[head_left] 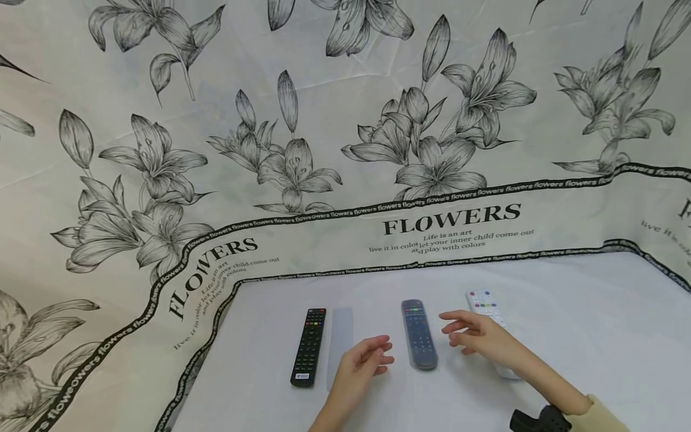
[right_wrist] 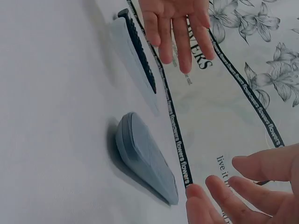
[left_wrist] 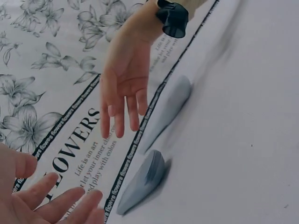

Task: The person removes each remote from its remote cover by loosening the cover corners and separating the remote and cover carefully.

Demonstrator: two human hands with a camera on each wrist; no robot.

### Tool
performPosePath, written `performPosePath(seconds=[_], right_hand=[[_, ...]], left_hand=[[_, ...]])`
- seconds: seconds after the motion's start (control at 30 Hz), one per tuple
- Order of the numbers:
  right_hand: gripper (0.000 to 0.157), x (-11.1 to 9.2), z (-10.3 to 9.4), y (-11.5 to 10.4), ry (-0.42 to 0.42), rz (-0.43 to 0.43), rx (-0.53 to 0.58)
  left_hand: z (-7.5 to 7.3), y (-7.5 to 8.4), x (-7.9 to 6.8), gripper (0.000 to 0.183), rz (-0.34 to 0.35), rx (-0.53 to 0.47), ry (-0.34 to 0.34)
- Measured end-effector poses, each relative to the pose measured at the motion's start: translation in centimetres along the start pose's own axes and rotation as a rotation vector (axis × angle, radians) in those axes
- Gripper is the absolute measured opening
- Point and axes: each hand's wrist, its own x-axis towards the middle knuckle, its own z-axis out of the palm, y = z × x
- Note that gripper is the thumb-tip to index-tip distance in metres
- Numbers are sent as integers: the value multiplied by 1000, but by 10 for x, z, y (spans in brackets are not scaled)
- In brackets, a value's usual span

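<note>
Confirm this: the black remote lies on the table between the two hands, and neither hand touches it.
Not the black remote: the head view shows the blue remote lying on the table between the left hand and right hand, and neither hand touches it.

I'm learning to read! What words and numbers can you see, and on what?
"FLOWERS": on the cloth
"Life is an art": there too
"live it in color let your inner child come out": there too
"and play with colors": there too
"flowers", repeated: on the black bands
Too small to read: markings on the black remote and its label, blue-grey remote and white remote
</note>
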Motion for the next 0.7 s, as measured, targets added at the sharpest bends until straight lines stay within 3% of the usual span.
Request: performPosePath(seconds=[0.1,0.2,0.33,0.5,0.6,0.7], right_hand=[[53,-1,-10,6,10,28,11],[59,0,-14,10,-6,48,16],[66,9,-13,10,-45,83,34],[68,24,-4,7,-48,148,106],[68,34,2,7,-37,182,143],[68,41,2,7,-21,200,165]], left_hand=[[3,6,9,40,-32,51,4],[8,10,23,50,-118,56,6],[16,13,41,57,-205,51,53],[26,12,57,60,-263,80,119],[30,8,66,59,-279,89,146],[33,1,75,52,-240,135,143]])
